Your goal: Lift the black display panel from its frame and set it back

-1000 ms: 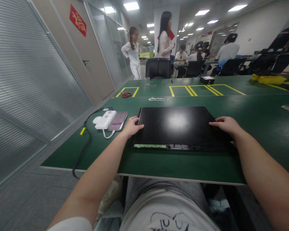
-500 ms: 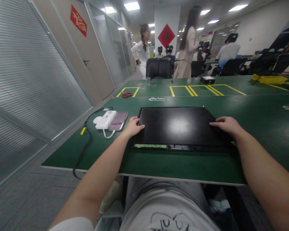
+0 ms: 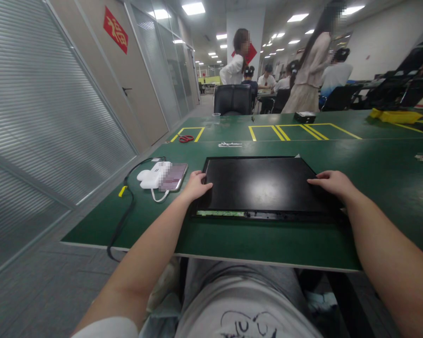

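A flat black screen panel [image 3: 262,185] lies on the green table [image 3: 232,239] in front of me, with a strip of green circuit board showing along its near edge. My left hand [image 3: 194,187] grips the panel's left edge, fingers curled over it. On the right edge rests my right hand [image 3: 329,183], its fingers closed on the panel's rim. Both forearms reach in from the bottom of the view.
A phone [image 3: 172,176] and a white charger [image 3: 151,174] with a black cable [image 3: 125,211] lie left of the panel. Red scissors [image 3: 185,138] and a small black box [image 3: 304,117] sit farther back. Black chairs and several people are beyond the tables.
The two standing people at the back have walked to the right. My hands and the panel have stayed where they were.
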Motion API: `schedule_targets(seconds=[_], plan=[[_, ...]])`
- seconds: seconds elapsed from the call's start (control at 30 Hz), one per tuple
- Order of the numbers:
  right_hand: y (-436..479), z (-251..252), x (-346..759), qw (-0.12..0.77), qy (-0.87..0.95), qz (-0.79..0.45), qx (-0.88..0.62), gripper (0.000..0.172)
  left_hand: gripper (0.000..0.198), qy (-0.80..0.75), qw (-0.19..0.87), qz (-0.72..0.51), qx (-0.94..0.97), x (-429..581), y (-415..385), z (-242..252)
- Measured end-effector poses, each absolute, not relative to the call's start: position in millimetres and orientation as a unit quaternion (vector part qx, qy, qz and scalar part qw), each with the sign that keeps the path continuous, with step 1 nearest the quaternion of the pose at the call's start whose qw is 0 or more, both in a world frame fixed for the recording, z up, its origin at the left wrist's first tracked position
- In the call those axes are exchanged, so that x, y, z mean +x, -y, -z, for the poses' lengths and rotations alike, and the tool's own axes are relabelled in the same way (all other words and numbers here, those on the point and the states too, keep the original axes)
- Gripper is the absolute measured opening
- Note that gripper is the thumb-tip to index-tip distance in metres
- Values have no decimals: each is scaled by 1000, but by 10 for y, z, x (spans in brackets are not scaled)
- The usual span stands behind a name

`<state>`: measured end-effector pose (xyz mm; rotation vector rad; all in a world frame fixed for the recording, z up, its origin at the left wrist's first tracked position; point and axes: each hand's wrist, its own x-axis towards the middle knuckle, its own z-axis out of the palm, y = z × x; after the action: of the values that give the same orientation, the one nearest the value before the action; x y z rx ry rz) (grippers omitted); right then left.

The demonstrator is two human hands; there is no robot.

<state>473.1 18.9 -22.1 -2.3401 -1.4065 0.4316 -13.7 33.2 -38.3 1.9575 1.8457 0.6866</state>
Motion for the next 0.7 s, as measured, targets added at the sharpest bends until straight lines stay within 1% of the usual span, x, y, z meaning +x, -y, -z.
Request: schedule_targets(seconds=[0.23, 0.37, 0.57, 0.7], plan=[[-201, 232, 4754, 178, 506, -146, -832, 27, 52, -647, 180, -251, 697, -159, -353, 413], [-177, 192, 4735, 172, 505, -138, -835, 22, 52, -647, 178, -252, 697, -161, -360, 424], [-111, 163, 4690, 232, 481, -170, -828, 15, 54, -642, 174, -264, 698, -173, -375, 453], [-92, 172, 4686, 265, 482, -166, -818, 14, 53, -632, 170, -280, 702, -189, -392, 490]])
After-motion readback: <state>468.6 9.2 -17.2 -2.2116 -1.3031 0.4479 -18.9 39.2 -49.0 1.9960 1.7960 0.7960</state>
